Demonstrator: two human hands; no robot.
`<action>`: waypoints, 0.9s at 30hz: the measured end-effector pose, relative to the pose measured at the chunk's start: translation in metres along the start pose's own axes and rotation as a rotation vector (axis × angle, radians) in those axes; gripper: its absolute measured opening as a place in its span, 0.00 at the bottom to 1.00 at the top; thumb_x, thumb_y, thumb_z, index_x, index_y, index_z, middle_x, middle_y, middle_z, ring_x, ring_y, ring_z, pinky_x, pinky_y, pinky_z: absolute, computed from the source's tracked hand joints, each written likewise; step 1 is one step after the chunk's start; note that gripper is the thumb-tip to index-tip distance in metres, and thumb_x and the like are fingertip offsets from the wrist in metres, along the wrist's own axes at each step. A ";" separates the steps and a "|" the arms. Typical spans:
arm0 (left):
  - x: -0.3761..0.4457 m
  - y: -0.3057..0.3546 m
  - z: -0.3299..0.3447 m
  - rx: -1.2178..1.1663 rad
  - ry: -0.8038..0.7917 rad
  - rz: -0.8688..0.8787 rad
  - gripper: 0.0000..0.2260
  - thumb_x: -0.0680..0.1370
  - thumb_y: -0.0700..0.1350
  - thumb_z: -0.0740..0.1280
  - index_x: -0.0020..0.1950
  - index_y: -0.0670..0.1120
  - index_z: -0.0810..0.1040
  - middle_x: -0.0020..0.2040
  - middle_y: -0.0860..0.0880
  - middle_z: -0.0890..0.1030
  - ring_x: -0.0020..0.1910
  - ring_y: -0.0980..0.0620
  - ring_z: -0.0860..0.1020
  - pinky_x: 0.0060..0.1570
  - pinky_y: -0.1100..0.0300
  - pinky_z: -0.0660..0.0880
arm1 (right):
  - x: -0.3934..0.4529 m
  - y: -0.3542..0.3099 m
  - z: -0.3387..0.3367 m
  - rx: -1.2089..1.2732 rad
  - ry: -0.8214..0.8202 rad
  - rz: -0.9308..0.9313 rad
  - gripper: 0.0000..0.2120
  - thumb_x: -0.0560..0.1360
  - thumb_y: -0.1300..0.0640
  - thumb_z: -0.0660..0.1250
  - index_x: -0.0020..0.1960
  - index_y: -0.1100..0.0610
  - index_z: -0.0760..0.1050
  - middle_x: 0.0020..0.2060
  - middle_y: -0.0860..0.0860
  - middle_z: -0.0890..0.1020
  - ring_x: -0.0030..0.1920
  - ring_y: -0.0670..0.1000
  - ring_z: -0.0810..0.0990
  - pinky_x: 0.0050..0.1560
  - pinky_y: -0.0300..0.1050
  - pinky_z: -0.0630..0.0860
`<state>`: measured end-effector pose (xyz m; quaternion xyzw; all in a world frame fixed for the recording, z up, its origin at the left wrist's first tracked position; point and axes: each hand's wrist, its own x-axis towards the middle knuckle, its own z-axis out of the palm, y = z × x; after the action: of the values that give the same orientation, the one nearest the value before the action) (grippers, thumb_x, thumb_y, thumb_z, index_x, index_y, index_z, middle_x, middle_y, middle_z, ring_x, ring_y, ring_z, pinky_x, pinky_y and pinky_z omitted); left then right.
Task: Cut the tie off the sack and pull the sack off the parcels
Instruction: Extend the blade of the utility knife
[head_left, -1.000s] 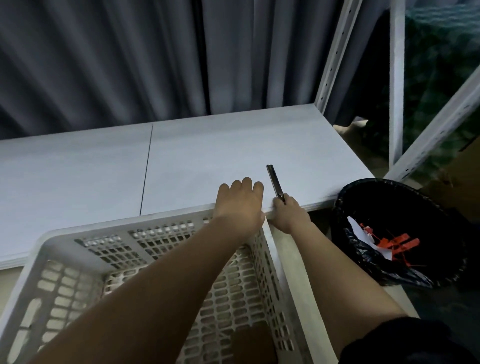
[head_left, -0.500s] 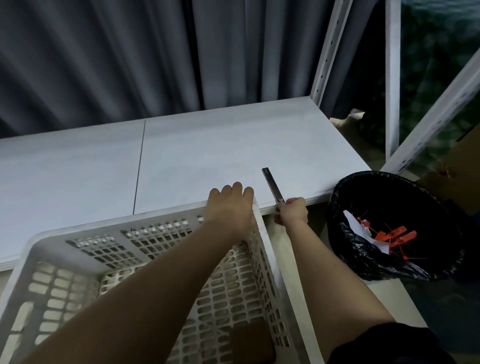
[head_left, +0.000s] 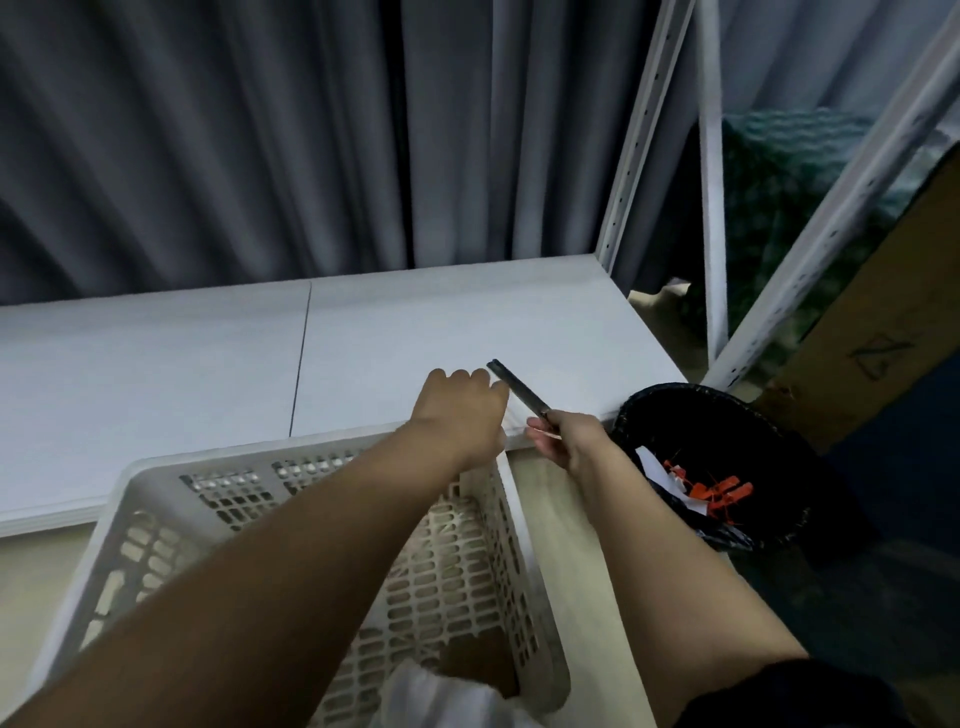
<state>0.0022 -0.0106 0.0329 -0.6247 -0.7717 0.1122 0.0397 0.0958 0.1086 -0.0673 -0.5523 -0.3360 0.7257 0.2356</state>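
Black bin (head_left: 769, 441) holding red ties (head_left: 717, 491) stands right of white crate (head_left: 156, 462), against white table (head_left: 156, 364). Grey curtain (head_left: 260, 156) behind, shelf upright (head_left: 631, 156) at right. Left hand (head_left: 460, 410) rests relaxed on crate's far corner. Right hand (head_left: 563, 434) grips cutter (head_left: 517, 387). White cloth (head_left: 431, 696), perhaps sack, low in crate, cropped.

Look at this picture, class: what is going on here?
A person reaches over a white crate towards a table. The right hand grips a dark cutter, its blade pointing up over the table edge. The left hand rests beside it at the table edge, holding nothing. A black bin to the right holds red ties and paper scraps. Nothing is being cut at this moment.
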 end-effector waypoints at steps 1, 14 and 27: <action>-0.008 -0.001 -0.011 -0.005 0.000 -0.009 0.17 0.79 0.50 0.57 0.66 0.44 0.68 0.61 0.44 0.73 0.60 0.44 0.73 0.50 0.54 0.63 | -0.017 -0.006 0.001 0.007 -0.026 -0.007 0.08 0.80 0.64 0.57 0.45 0.63 0.72 0.26 0.52 0.82 0.20 0.46 0.79 0.20 0.34 0.74; -0.164 0.013 -0.117 -0.458 0.050 -0.229 0.18 0.80 0.48 0.57 0.68 0.46 0.70 0.65 0.45 0.74 0.62 0.43 0.74 0.58 0.52 0.70 | -0.253 -0.041 0.003 0.015 -0.434 -0.181 0.06 0.80 0.65 0.58 0.48 0.58 0.73 0.45 0.51 0.84 0.37 0.46 0.85 0.35 0.35 0.80; -0.286 0.038 -0.137 -1.578 0.167 -0.299 0.12 0.82 0.38 0.55 0.64 0.41 0.72 0.49 0.45 0.79 0.50 0.48 0.78 0.55 0.54 0.73 | -0.408 0.017 -0.018 -0.140 -0.598 -0.482 0.04 0.82 0.57 0.57 0.52 0.57 0.70 0.36 0.51 0.78 0.25 0.43 0.73 0.27 0.32 0.70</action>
<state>0.1276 -0.2652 0.1798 -0.3650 -0.6935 -0.5192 -0.3409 0.2275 -0.1894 0.1796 -0.2366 -0.5586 0.7538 0.2526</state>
